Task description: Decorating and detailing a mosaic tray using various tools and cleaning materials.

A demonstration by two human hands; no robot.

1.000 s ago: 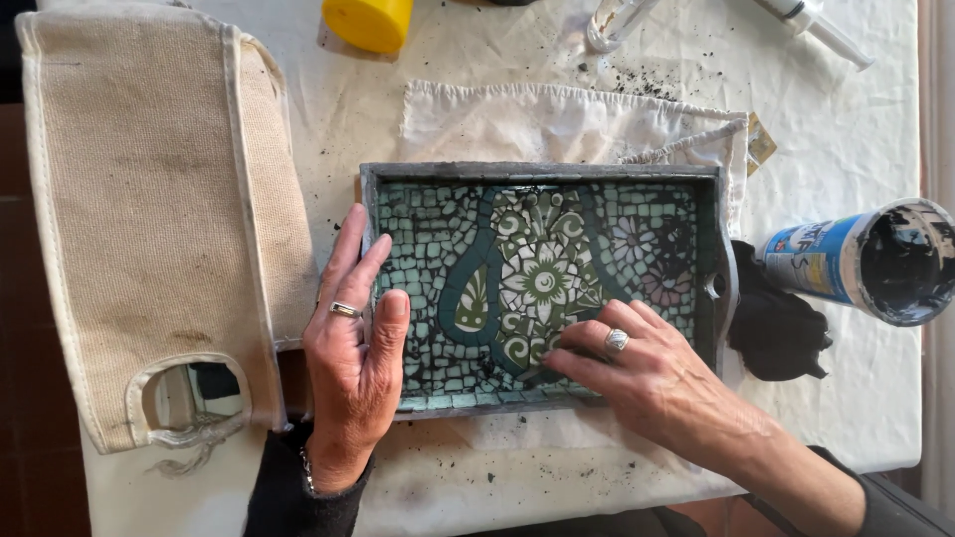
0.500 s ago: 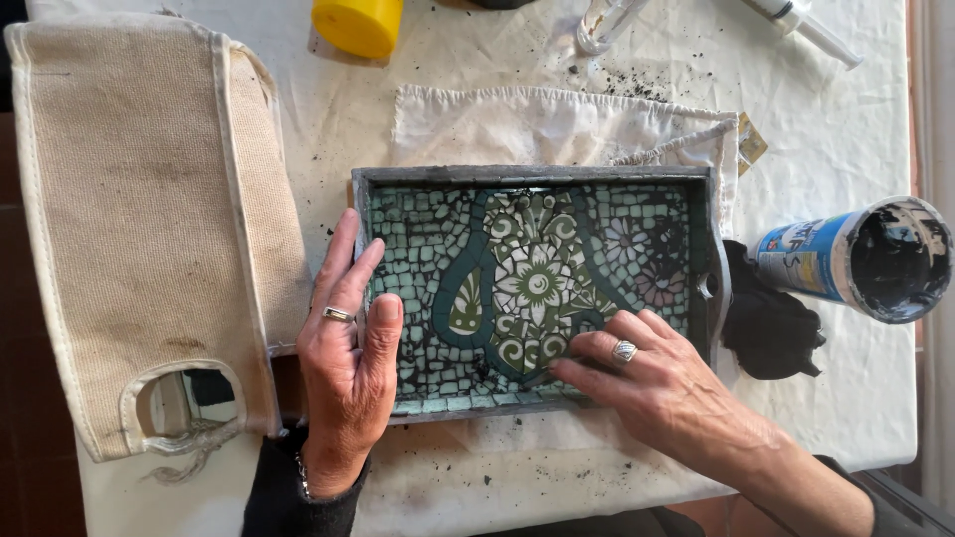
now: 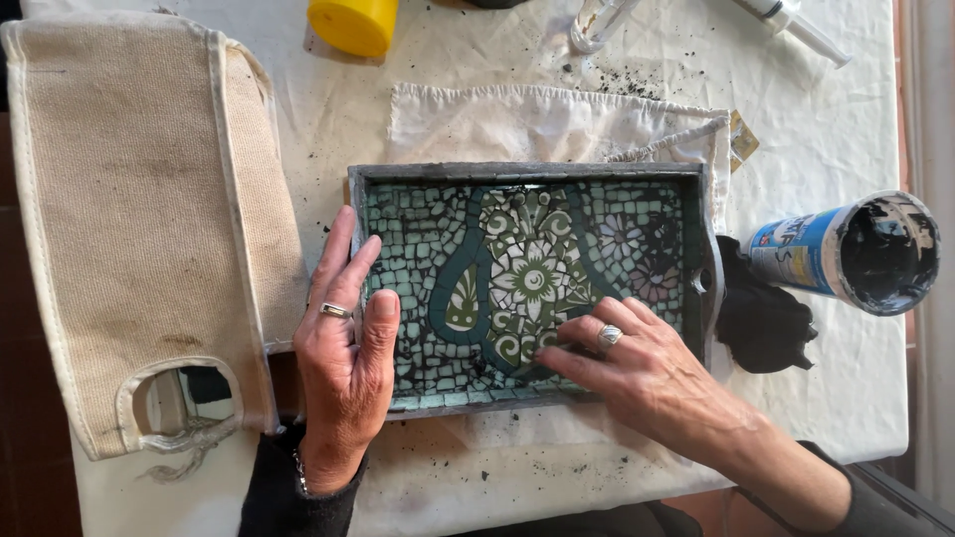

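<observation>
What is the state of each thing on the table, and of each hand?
mosaic tray: flat, tiles facing up
left hand: open, flat on the tray's left edge
right hand: fingertips pressed on the tiles
blue tub: on its side, open, dark inside
yellow cap: standing
canvas bag: lying flat

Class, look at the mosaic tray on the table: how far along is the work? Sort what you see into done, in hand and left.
Done: the tray is fully tiled, and dark grout fills the gaps. In hand: the left hand steadies the tray's left edge while the right hand presses its fingers on the flower tiles. Left: dark crumbs dot the cloth, and the open tub lies on its side beside a black rag.
</observation>
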